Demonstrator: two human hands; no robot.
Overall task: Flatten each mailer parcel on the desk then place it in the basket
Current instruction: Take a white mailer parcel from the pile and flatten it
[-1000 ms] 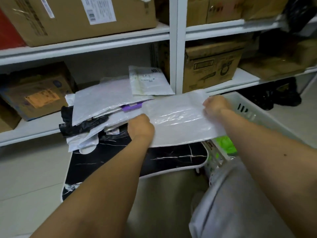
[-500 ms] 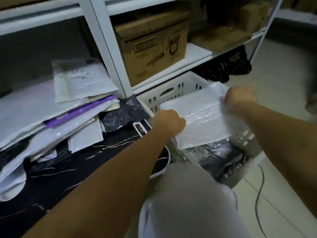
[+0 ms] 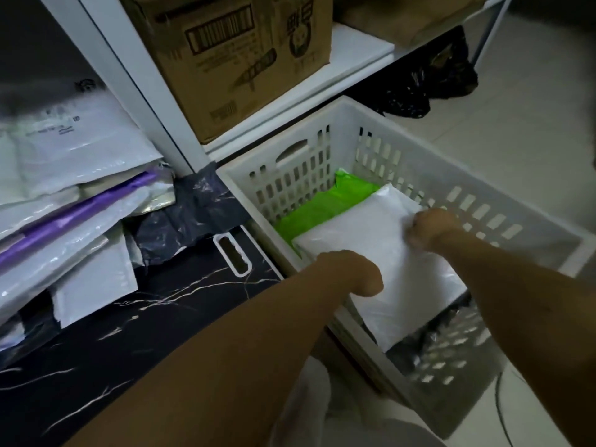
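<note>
Left hand: left hand (image 3: 350, 272) grips the near left edge of the white mailer (image 3: 387, 266), fingers curled around it.
Right hand: right hand (image 3: 430, 227) pinches the far right edge of the same mailer, fingers curled.
White mailer: it is inside the white plastic basket (image 3: 322, 150), lying on other parcels; whether it already rests fully on them I cannot tell.
Dark parcel: a dark crinkled bag (image 3: 429, 340) lies under the near end of the mailer.
Green mailer: a green mailer (image 3: 322, 208) lies under its far left side.
How to do it well: I judge both hands should lower it level, so that it lies flat on the pile, and let go together; a one-sided release could let it slide or fold.
Desk: black marbled desk (image 3: 129, 333), left of the basket.
Remaining pile: a stack of mailers (image 3: 71, 195) waits on the far left of the desk, white, grey and one purple.
Shelf: a cardboard box (image 3: 245, 59) stands on the far shelf.
</note>
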